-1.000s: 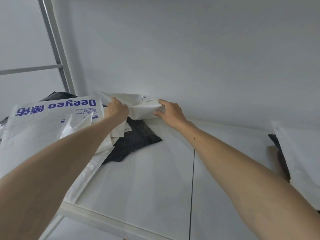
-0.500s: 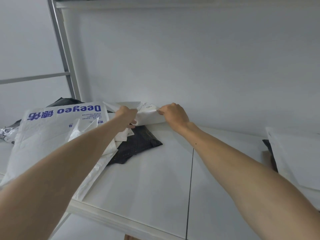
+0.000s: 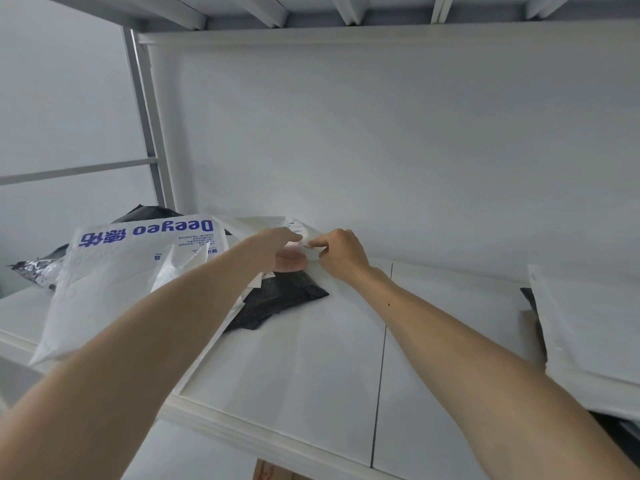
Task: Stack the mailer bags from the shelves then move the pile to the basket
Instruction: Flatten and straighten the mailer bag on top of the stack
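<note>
At shelf back edge | left grip and right grip pinched white mailer | judged best: lift flat, clear of black mailer

The left forearm and the right forearm are bare along all the length that shows. The left hand and right hand are bare too. One small dark mole marks the right forearm.

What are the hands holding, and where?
A white mailer bag: the left hand grips its near edge, the right hand pinches the same edge beside it.
</note>
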